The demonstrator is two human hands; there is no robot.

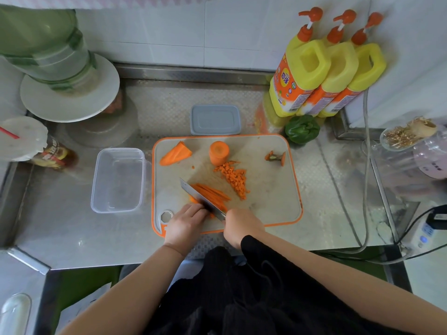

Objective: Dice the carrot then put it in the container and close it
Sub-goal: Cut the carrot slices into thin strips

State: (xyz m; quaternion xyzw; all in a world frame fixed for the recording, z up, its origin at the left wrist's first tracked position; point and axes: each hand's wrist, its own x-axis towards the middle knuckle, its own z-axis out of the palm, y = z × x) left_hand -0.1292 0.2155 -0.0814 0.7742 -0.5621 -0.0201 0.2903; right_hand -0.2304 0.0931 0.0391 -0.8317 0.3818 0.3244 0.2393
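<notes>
Head view. A knife [202, 200] is held in the right hand [238, 226], whose fingers are closed round the handle at the near edge of the cutting board [271, 194]. The blade is laid diagonally, tip pointing away and to the left. The left hand [186, 222] is placed just left of the blade, fingers curled down onto the near ends of the carrot strips [212, 194].

The strips are fanned out with their long axis running away and to the right from the left hand, so that the blade is set across them. The left hand is the nearer one to the strips. Diced carrot [233, 178] is piled beyond them, just beside an uncut round carrot section [219, 152]; a tapered carrot piece [175, 153] and the trimmed top [275, 157] are noted further off.

The open container [118, 180] is found left of the board, touching or nearly touching its edge; its lid [215, 119] is lying behind the board. Nothing is seen between board and container. Detergent bottles [324, 66] and a green pepper [302, 129] stand at the back right, well apart from the work.
</notes>
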